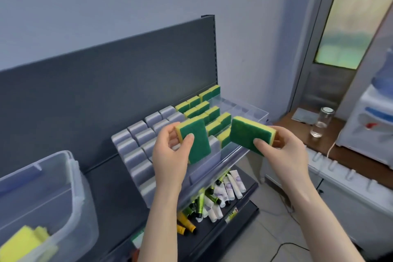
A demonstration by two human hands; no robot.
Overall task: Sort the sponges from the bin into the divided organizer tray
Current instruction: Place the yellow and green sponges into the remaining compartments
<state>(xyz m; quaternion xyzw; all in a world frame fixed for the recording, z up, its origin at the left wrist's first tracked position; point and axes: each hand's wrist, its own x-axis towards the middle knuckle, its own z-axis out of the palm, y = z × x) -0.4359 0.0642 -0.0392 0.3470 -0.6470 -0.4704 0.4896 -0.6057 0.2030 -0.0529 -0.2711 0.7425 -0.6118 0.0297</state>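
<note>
Now a sponge (pixel 196 138) is pinched in the left hand (pixel 170 155) and another (pixel 249 134) in the right hand (pixel 285 151), so either could be slotted into the wrong tray (pixel 234 151) compartment.

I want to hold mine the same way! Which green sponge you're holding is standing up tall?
The left sponge, pinched by the left grip, stands with its long side upright. The right sponge, in the right grip, lies slanted sideways.

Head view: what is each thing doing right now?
Left hand, grips left sponge.
Right hand, grips right sponge.
Left sponge, held, nearly upright.
Right sponge, held, tilted.
Tray, partly filled, some slots empty.
Bin, open, yellow sponges inside.
Glass, upright.
</note>
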